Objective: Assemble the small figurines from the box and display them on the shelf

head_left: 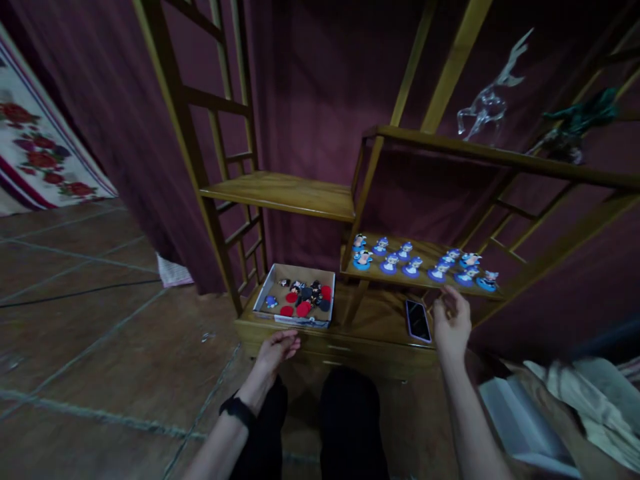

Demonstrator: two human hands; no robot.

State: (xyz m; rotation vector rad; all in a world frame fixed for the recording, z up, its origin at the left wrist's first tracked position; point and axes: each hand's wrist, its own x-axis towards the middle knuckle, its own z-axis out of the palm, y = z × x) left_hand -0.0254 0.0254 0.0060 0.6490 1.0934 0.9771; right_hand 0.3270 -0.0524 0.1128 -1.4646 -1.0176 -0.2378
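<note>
My right hand (453, 320) is raised just in front of the low shelf's edge, thumb and fingers curved and apart, with nothing visible between them. Closest to it are small figurines on round purple bases, such as one figurine (439, 271) at the shelf's front. Several more figurines (390, 264) stand upright along this shelf, some on blue bases. In front of the open cardboard box (257, 308), my left hand (279, 348) hovers with its fingers curled together and no object showing in them. Inside the box lie several figurines with red, dark and blue bases (303, 309).
A phone (418, 321) lies on the cabinet top below the figurine shelf (425, 250). Higher up stand a clear glass deer (485, 110) and a dark green ornament (575, 123). Wooden posts (185, 133) frame the unit. A pale box (525, 420) and cloth are at lower right.
</note>
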